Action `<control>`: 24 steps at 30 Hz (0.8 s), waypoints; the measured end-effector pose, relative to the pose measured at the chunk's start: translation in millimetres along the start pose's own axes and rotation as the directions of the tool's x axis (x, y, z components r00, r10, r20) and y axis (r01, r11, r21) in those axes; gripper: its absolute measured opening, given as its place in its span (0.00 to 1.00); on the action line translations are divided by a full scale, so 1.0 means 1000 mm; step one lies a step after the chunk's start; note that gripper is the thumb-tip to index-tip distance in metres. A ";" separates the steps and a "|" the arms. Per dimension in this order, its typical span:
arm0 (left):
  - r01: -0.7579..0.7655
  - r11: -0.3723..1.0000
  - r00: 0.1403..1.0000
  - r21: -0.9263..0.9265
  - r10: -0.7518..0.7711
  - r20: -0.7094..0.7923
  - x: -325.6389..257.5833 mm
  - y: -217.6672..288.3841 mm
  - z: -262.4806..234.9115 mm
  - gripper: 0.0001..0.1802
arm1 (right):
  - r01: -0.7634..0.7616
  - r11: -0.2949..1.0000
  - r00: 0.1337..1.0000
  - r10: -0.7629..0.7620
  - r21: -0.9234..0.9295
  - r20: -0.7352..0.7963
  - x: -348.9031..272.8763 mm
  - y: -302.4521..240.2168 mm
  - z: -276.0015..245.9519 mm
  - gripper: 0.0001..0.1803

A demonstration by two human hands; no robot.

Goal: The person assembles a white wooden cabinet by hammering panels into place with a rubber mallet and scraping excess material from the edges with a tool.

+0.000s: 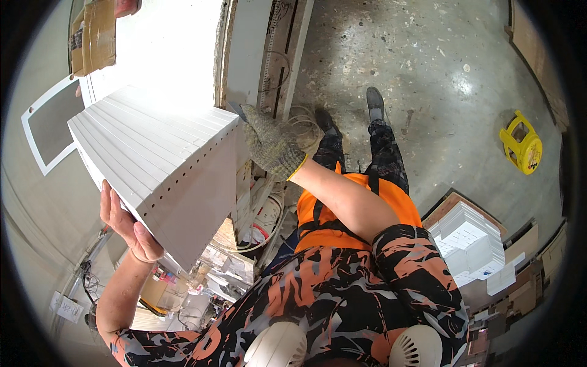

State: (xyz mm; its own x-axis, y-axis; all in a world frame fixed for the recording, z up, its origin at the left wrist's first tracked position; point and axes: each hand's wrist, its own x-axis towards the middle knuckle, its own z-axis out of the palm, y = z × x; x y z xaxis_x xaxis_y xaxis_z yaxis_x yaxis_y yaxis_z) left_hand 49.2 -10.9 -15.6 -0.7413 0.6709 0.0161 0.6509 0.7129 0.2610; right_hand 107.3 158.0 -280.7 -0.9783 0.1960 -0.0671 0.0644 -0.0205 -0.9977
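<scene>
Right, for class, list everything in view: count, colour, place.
Panel stack: one, white, left
Surface: one, white, beyond panel stack
Cardboard box: one, brown, upper left
Frame: one, white, far left
Stool: one, yellow, right
Floor: one, grey, upper right
Second stack: one, white, lower right
Clutter: uncountable, mixed, below panel stack
Vented pieces: two, white, bottom
Shoes: two, dark, top centre
Waist garment: one, orange, centre
Shirt: one, multicoloured, lower centre
Left grip: one, bare, on panel stack's lower left
Right grip: one, grey-gloved, by panel stack's right corner

Stained floor [428, 67] and cardboard box [98, 43] suggest a workshop.
</scene>
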 end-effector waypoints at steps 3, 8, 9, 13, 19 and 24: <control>0.000 1.000 1.000 0.031 -0.001 0.027 -0.003 -0.001 -0.002 0.33 | -0.039 0.997 0.886 0.006 0.062 0.464 0.011 -0.055 -0.009 0.22; 0.008 1.000 0.998 -0.023 -0.010 -0.068 -0.010 -0.007 -0.003 0.34 | -0.150 0.540 0.637 -0.588 0.828 0.499 -0.017 -0.144 0.031 0.33; 0.015 0.996 0.999 0.086 -0.017 0.029 -0.014 -0.010 -0.013 0.34 | -0.022 0.512 0.615 -0.670 0.859 0.415 -0.012 -0.121 0.068 0.32; 0.017 1.000 1.000 -0.007 -0.017 -0.004 -0.014 0.008 -0.008 0.33 | -0.322 0.649 0.598 -0.426 0.690 0.679 -0.004 -0.157 0.009 0.27; 0.011 1.000 1.000 0.002 -0.011 -0.023 -0.002 0.005 -0.001 0.32 | 0.100 0.756 0.865 -0.388 0.646 0.320 -0.026 -0.169 0.022 0.23; 0.001 1.000 1.000 0.004 -0.001 0.001 -0.006 0.007 -0.006 0.32 | 0.436 0.871 0.766 -0.491 0.227 0.414 -0.039 -0.167 0.039 0.22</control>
State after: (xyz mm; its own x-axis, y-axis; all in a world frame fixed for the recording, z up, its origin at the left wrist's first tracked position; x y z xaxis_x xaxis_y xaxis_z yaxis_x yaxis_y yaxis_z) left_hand 57.5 -11.1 -8.4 -0.7420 0.6703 0.0146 0.6505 0.7145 0.2575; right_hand 127.0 115.8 -111.4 -0.8628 -0.2461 0.4415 -0.4148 -0.1546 -0.8967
